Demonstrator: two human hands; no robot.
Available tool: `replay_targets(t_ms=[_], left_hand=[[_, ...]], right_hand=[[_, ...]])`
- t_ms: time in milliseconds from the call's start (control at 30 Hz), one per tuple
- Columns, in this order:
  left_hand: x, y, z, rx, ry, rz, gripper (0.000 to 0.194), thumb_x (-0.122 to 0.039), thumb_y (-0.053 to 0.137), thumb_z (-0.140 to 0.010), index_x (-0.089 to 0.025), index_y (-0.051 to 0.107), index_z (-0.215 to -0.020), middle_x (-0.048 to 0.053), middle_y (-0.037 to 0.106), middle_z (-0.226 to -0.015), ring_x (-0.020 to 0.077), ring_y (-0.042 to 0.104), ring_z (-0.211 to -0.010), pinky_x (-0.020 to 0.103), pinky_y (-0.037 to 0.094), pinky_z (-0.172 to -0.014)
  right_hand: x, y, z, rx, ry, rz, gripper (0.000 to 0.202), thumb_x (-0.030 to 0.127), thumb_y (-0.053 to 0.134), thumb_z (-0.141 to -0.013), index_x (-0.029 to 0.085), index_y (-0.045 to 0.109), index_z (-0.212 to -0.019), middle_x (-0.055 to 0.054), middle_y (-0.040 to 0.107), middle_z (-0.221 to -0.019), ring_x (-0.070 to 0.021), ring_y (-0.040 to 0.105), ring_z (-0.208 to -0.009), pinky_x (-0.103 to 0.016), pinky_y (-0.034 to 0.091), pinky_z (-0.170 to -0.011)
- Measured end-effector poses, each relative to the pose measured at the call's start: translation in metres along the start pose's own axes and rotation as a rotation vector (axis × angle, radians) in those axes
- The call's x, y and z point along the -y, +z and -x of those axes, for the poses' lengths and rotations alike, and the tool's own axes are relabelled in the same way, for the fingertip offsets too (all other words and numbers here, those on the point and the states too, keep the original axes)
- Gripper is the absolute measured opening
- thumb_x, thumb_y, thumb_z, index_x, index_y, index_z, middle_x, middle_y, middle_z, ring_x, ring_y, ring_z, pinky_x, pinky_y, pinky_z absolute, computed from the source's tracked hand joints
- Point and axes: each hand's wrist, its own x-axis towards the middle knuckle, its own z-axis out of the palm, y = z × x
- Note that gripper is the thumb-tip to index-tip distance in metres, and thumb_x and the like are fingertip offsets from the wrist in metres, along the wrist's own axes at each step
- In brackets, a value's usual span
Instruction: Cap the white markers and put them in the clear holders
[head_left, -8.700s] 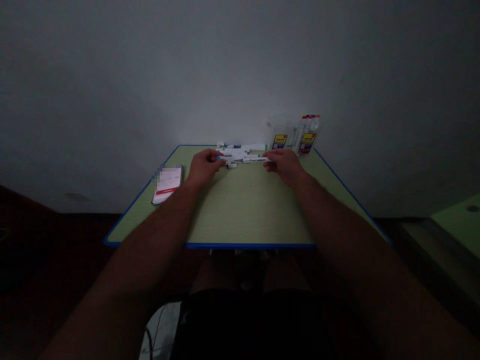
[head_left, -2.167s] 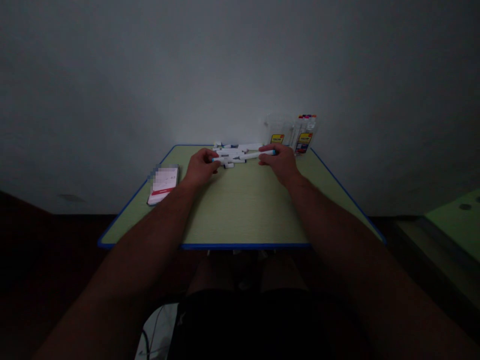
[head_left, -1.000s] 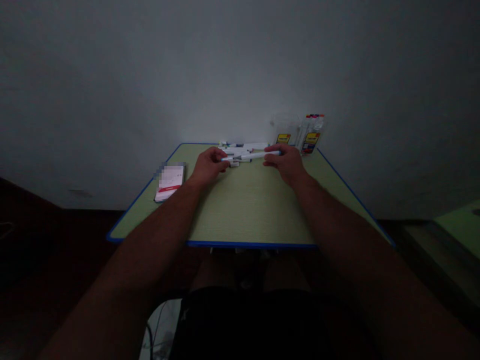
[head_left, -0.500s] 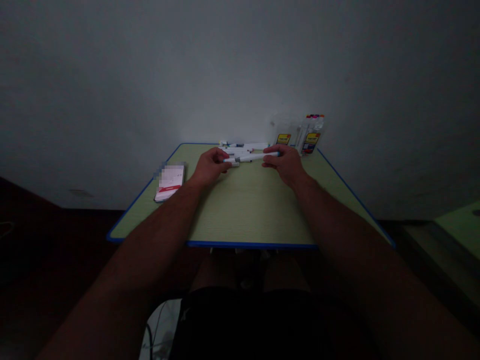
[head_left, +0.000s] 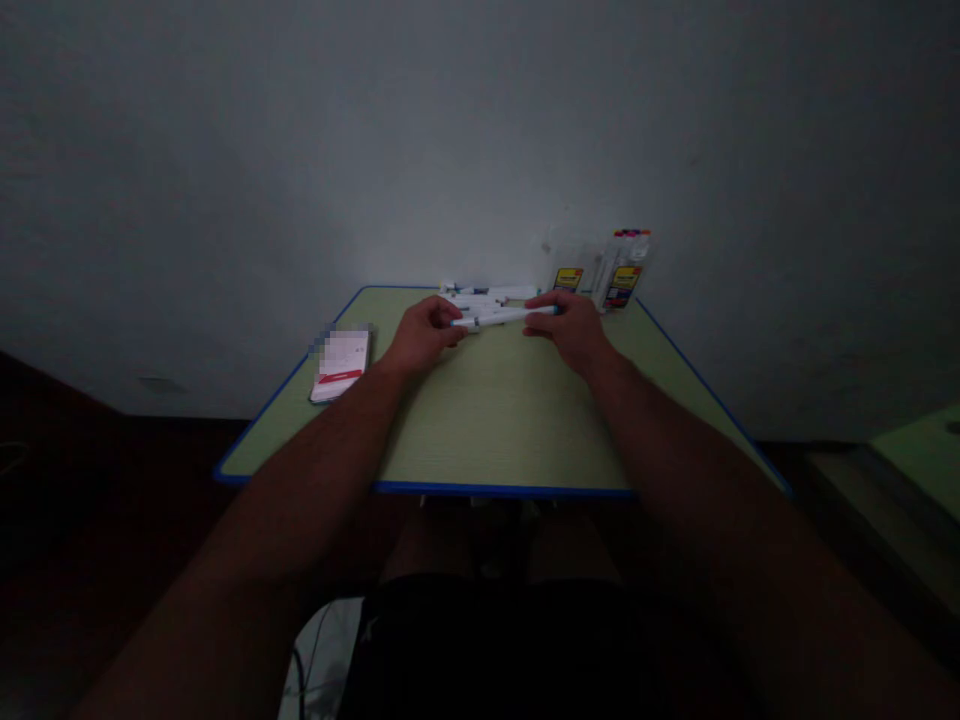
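Observation:
A white marker [head_left: 504,316] with blue ends is held level between both hands over the far half of the table [head_left: 510,420]. My left hand [head_left: 424,335] pinches its capped left end between thumb and fingers. My right hand [head_left: 570,325] grips the barrel near its other blue end. The cap sits against the barrel, with a narrow dark band at the joint. Just behind it lies a loose group of white markers [head_left: 491,292], partly covered by the held one and the fingers.
Two clear plastic marker packs [head_left: 568,278] with yellow labels stand at the back right by the wall, the right one [head_left: 624,280] holding markers with coloured ends. On the left lies a phone [head_left: 341,365] with a lit screen. Blue edging runs round the table.
The cap and barrel of the held marker have come together, and the grey section between them is now mostly covered. Both hands have otherwise barely moved.

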Motion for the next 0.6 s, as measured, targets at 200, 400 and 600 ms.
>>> replay_targets(t_ms=[200, 400, 600], left_hand=[[-0.0026, 0.0004, 0.0007, 0.014, -0.010, -0.010, 0.024, -0.006, 0.077, -0.066, -0.018, 0.061, -0.079, -0.003, 0.061, -0.058, 0.0112, 0.058, -0.053, 0.024, 0.045, -0.052], [-0.0023, 0.0004, 0.0006, 0.017, -0.007, 0.010, 0.025, -0.006, 0.077, -0.066, -0.019, 0.061, -0.079, -0.004, 0.061, -0.058, 0.0104, 0.058, -0.052, 0.024, 0.046, -0.052], [0.0008, 0.0003, -0.0003, 0.017, 0.006, 0.019, 0.024, -0.009, 0.078, -0.064, -0.019, 0.062, -0.079, -0.004, 0.061, -0.058, 0.0110, 0.058, -0.053, 0.024, 0.046, -0.052]], right_hand=[[0.0002, 0.0010, 0.0003, 0.017, 0.006, -0.020, 0.032, 0.027, 0.087, -0.057, 0.019, 0.074, -0.085, 0.002, 0.058, -0.078, -0.0132, 0.063, -0.070, -0.042, 0.065, -0.079], [0.0013, 0.0013, 0.0011, 0.038, 0.006, -0.024, 0.033, 0.027, 0.087, -0.057, 0.018, 0.074, -0.086, 0.000, 0.062, -0.084, -0.0133, 0.064, -0.073, -0.041, 0.065, -0.079], [0.0049, 0.0029, 0.0039, 0.033, 0.014, -0.055, 0.031, 0.024, 0.087, -0.055, 0.018, 0.074, -0.083, 0.001, 0.064, -0.082, -0.0118, 0.063, -0.068, -0.041, 0.065, -0.078]])
